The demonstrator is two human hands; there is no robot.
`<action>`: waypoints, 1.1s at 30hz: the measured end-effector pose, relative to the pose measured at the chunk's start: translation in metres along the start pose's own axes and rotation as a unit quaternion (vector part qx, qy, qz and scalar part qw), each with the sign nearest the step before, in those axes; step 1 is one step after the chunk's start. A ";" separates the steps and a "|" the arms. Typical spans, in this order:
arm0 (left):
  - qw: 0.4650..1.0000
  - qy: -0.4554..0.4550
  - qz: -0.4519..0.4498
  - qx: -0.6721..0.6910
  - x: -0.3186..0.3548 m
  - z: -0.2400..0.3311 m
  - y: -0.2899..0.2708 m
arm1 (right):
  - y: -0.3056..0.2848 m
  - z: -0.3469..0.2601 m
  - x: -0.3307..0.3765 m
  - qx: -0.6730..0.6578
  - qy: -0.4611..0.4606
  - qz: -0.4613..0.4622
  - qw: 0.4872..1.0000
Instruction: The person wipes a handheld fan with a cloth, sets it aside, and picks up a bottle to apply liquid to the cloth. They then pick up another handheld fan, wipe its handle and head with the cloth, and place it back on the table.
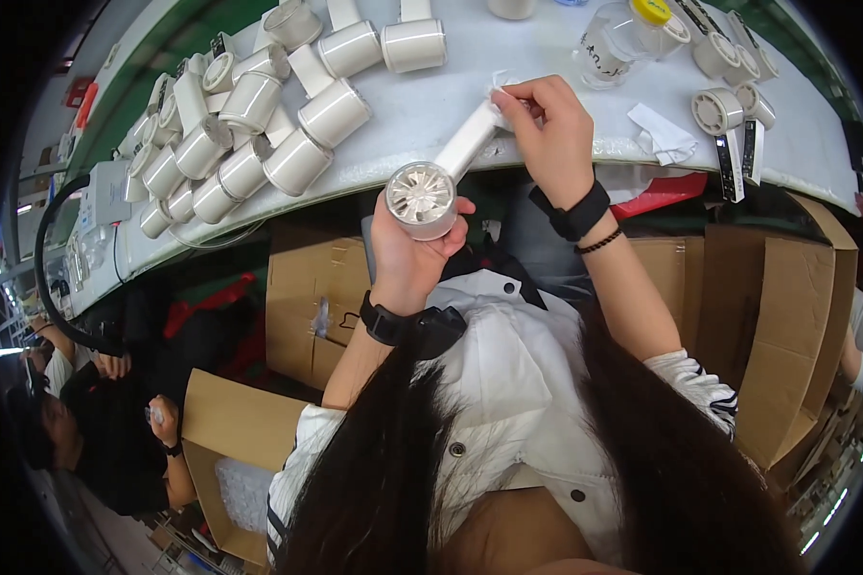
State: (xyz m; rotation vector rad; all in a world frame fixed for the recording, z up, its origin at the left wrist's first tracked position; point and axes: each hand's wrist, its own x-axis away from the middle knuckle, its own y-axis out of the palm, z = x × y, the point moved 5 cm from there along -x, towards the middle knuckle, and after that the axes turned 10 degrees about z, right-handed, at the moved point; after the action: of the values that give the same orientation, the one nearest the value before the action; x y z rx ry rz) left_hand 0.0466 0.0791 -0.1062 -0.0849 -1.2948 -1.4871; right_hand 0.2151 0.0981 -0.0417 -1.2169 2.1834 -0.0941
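Wiping step. My left hand (408,251) grips the round head of a white handheld fan (422,199), held just above the near edge of the table (508,67). My right hand (547,129) pinches a white wipe (501,84) against the handle's end. Judged next: work the wipe along the handle, keeping the head steady.

I see bare table (508,72) open ahead of my grips; packed white fans (249,134) block the left, a plastic jar (618,43) and crumpled cloth (664,134) crowd the right.
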 end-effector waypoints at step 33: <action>0.936 0.294 0.009 -0.195 0.012 0.030 0.004 | 0.029 -0.009 0.014 0.005 -0.022 0.021 1.000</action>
State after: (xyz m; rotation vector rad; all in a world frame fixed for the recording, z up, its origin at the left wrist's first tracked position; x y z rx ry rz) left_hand 0.0281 0.0939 -0.0835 0.0861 -0.5113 -1.5755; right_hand 0.1836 0.1015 -0.0515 -1.1576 2.1660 -0.0599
